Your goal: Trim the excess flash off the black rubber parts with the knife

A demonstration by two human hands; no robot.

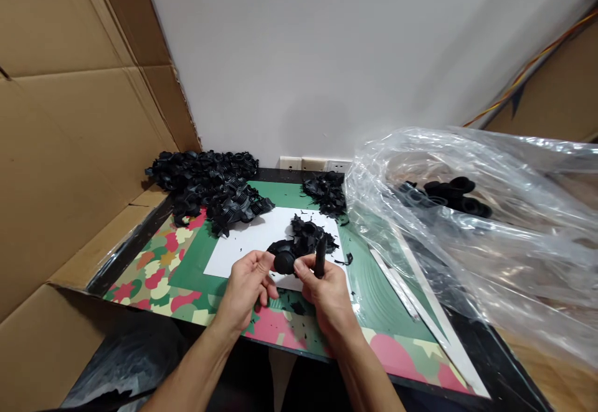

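Bare left hand and bare right hand; both forearms bare as far as visible

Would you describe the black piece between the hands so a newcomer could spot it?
Start at the white sheet on the green mat. Over its near edge, the left hand and right hand pinch the round black piece, held alone, unlike the loose heaps behind.

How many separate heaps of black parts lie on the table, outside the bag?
3: a large heap at the back left, a smaller heap at the back centre, and a small heap on the white sheet. More black parts lie inside the plastic bag, perhaps partly hidden.
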